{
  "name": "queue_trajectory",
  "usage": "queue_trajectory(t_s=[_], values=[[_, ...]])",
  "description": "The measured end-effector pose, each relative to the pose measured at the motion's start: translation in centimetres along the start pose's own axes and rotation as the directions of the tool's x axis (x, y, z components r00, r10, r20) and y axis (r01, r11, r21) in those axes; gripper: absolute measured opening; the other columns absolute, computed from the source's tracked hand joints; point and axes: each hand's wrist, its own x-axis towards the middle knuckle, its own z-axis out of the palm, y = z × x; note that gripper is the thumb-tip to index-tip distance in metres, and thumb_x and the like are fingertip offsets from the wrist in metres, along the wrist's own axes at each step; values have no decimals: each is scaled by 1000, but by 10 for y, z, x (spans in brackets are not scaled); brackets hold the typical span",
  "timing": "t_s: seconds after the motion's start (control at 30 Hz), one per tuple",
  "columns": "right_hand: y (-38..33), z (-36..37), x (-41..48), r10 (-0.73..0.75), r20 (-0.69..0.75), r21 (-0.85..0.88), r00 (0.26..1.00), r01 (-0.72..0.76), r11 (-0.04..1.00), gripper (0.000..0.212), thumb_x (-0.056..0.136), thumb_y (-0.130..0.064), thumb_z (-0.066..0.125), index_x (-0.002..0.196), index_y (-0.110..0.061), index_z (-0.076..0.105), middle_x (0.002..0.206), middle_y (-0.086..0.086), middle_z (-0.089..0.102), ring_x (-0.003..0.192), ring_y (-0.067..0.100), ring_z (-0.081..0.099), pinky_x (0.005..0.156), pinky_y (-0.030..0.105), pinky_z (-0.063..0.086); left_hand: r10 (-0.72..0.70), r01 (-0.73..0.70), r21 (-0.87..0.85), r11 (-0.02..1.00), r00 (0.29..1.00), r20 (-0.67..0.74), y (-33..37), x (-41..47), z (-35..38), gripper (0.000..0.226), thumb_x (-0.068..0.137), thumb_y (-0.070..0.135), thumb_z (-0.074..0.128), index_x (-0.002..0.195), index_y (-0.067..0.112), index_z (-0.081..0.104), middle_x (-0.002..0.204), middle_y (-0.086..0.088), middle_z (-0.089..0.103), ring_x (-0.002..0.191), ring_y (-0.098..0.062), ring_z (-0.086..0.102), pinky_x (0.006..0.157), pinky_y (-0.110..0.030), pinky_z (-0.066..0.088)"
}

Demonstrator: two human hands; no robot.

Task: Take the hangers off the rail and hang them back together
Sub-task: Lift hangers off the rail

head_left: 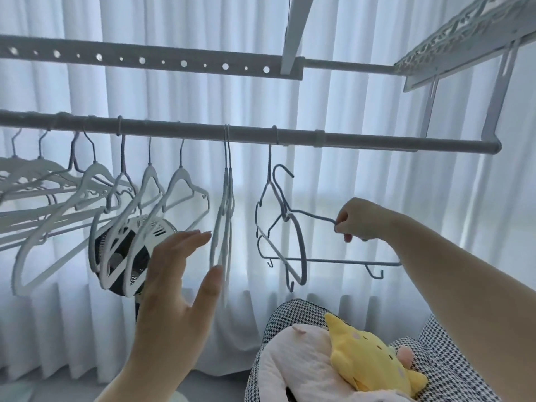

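A grey rail [249, 134] runs across the view. Several white hangers [87, 204] hang along its left half, and a thin pair of white hangers [225, 216] hangs edge-on near the middle. To their right a blue wire hanger [268, 192] hangs from the rail. My right hand [358, 219] pinches the shoulder of another blue wire hanger [316, 261], whose hook is off the rail and just below it. My left hand [177, 274] is raised with fingers straight, close to the thin white pair and holding nothing.
A perforated bar [139, 60] and a patterned rack [464, 44] sit above the rail. White curtains [362, 105] fill the background. A fan [127, 256] stands behind the white hangers. Low right, a houndstooth chair [452, 367] holds pink and yellow plush toys [365, 364].
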Motion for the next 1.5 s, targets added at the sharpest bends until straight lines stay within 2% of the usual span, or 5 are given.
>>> queue_trajectory(t_s=[0.2, 0.47, 0.73, 1.07, 1.5], values=[[57, -4, -40, -68, 158, -6, 985, 70, 998, 19, 86, -7, 53, 73, -19, 60, 60, -12, 64, 31, -5, 48, 38, 10, 35, 179, -199, -139, 970, 973, -145, 23, -44, 7, 23, 89, 41, 46, 79, 21, 51, 81, 31, 53, 74, 16, 47, 75, 1, 36], [111, -19, -98, -38, 287, 7, 957, 38, 999, 27, 85, -6, 57, 69, -27, 64, 48, -18, 67, 44, -9, 53, 46, 7, 40, -257, 266, 57, 962, 818, 514, 17, -95, 61, 22, 61, 53, 39, 66, 56, 60, 58, 30, 61, 69, 9, 55, 69, -8, 43], [126, -38, -148, -120, 371, 130, 921, 76, 989, 26, 83, -6, 62, 71, -28, 69, 58, -16, 71, 56, -9, 57, 58, 9, 45, -216, 49, 270, 962, 740, 637, 45, -90, 114, 51, 96, 21, 37, 144, 22, 18, 150, 7, 28, 139, -13, 24, 112, -24, 18], [135, -33, -146, 8, 136, -93, 991, 5, 996, 19, 84, -4, 58, 95, -13, 72, 71, -8, 67, 68, 4, 59, 63, 13, 41, -237, 394, -29, 919, 608, 758, 70, -73, 99, 27, 95, 8, 39, 80, 23, 55, 42, 6, 47, 26, -3, 40, 36, -15, 36], [92, -20, -78, -193, -342, -88, 920, 173, 981, 46, 92, -5, 44, 135, -18, 46, 142, -3, 47, 132, 16, 39, 105, 25, 32, -405, 766, -413, 493, 622, 671, 136, -15, 94, 23, 96, 9, 38, 83, 10, 57, 33, 2, 51, 20, -9, 40, 27, -13, 37]])
